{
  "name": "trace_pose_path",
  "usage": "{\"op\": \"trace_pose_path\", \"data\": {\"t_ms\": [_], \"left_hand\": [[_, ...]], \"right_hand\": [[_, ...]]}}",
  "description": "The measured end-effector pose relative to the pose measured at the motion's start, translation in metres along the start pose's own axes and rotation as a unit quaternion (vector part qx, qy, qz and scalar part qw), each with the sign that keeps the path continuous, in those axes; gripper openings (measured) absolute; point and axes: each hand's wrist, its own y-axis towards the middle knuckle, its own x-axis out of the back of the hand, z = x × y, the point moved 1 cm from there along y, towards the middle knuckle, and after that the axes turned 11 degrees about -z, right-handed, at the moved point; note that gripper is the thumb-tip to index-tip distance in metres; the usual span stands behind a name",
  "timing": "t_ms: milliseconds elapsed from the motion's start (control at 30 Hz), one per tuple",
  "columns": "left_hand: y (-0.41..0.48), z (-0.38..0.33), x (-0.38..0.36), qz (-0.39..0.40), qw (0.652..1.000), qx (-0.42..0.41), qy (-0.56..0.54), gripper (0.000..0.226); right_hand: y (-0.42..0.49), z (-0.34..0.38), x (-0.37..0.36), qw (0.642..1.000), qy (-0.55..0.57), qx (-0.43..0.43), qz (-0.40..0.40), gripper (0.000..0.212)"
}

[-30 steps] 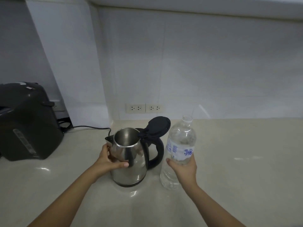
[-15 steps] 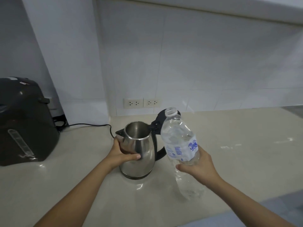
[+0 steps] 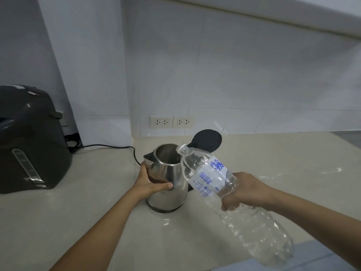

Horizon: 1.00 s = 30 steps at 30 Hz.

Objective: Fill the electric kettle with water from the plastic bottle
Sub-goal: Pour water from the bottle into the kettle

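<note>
A stainless steel electric kettle (image 3: pixel 167 194) stands on the pale countertop (image 3: pixel 97 212) with its black lid (image 3: pixel 208 140) flipped up. My left hand (image 3: pixel 149 181) wraps around the kettle's body from the left. My right hand (image 3: pixel 243 189) grips a clear plastic water bottle (image 3: pixel 211 173) with a blue-and-white label, uncapped. The bottle is tilted steeply to the left, its mouth at the right rim of the kettle's opening. I cannot make out a stream of water.
A large dark hot-water dispenser (image 3: pixel 29 139) sits at the left, with a black cord (image 3: pixel 109 146) running along the counter towards the kettle. Two wall sockets (image 3: pixel 172 121) are in the tiled wall behind. The counter's front edge is at the lower right.
My right hand lifted the bottle off the counter and tipped it left, bringing its mouth to the kettle's opening. My left hand stayed on the kettle.
</note>
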Motion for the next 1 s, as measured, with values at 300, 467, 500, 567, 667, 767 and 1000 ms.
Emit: {"op": "trace_pose_path", "data": {"t_ms": [300, 467, 500, 567, 667, 767, 1000], "left_hand": [[-0.001, -0.003, -0.001, -0.012, 1.0, -0.006, -0.01, 0.111], [-0.001, -0.003, -0.001, -0.011, 1.0, -0.003, -0.005, 0.115], [0.0, -0.002, -0.001, -0.01, 1.0, -0.003, -0.005, 0.115], [0.0, -0.002, -0.001, -0.008, 1.0, -0.002, -0.002, 0.114], [0.001, -0.002, -0.001, -0.008, 1.0, -0.002, -0.004, 0.114], [0.001, -0.001, -0.001, -0.006, 1.0, 0.0, 0.001, 0.116], [0.003, 0.0, 0.0, -0.002, 1.0, 0.006, 0.011, 0.12]], "right_hand": [[0.003, 0.013, 0.016, 0.997, -0.029, -0.035, 0.054, 0.017], [0.005, 0.016, 0.018, 0.997, -0.041, -0.029, 0.058, 0.016], [0.005, 0.016, 0.018, 0.997, -0.042, -0.028, 0.06, 0.017], [0.006, 0.015, 0.018, 0.997, -0.047, -0.027, 0.059, 0.021], [0.006, 0.016, 0.018, 0.997, -0.054, -0.023, 0.056, 0.017], [0.006, 0.017, 0.018, 0.997, -0.055, -0.017, 0.058, 0.017], [0.005, 0.016, 0.018, 0.997, -0.06, -0.02, 0.053, 0.018]]}}
